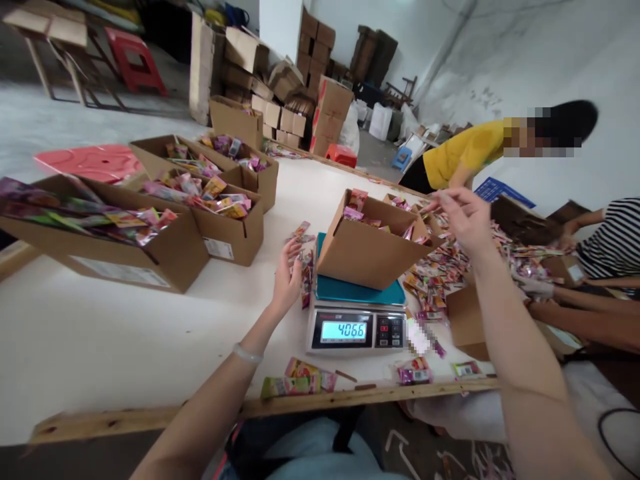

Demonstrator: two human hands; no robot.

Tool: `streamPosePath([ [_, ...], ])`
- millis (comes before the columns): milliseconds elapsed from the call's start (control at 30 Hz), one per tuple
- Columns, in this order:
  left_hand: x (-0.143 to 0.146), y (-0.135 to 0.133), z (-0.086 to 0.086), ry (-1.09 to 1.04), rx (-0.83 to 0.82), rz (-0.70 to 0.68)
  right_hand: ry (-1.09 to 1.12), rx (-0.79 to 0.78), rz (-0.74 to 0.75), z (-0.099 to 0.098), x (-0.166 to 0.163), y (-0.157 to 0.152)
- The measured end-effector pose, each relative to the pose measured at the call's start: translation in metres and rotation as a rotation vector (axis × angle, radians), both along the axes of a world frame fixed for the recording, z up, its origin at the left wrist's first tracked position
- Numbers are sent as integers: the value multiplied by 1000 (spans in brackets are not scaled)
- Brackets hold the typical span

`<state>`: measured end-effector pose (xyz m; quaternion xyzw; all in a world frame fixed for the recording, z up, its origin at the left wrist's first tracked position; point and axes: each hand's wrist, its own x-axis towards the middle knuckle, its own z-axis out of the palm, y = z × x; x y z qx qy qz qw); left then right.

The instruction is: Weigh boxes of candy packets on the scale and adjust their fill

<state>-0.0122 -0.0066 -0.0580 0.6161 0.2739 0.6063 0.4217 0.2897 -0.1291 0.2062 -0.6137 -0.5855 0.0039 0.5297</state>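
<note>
An open cardboard box (pixel 373 257) of small wrapped packets stands tilted in view on the teal pan of a digital scale (pixel 320 340), whose display reads 406.6. My left hand (pixel 287 281) is left of the box, its fingers loosely bent and apart, beside several loose packets (pixel 306 283) next to the scale. Over the box's right end hovers my right hand (pixel 465 217), fingers stretched and slightly bent. A packet-like scrap shows near its fingertips; whether they touch it is unclear.
Several packet-filled boxes (pixel 233 230) stand at left. Loose packets (pixel 440 277) are heaped to the right, others (pixel 300 380) by the wooden table edge (pixel 200 415). A person in yellow (pixel 460 157) leans in opposite; another person's striped sleeve (pixel 613 237) and other arms are at right.
</note>
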Motion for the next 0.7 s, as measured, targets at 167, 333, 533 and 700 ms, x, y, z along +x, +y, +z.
streamPosePath([
  [167, -3, 2, 3, -6, -25, 21, -412, -192, 180, -1, -63, -2],
  [333, -3, 1, 8, -12, 1, 39, -458, -47, 126, -1, -58, 0],
  [533, 1, 3, 4, -43, 18, 25, -383, 226, -784, 2, 40, -61],
  [700, 14, 1, -14, 10, -79, -182, -176, -68, -777, -34, 73, -78],
])
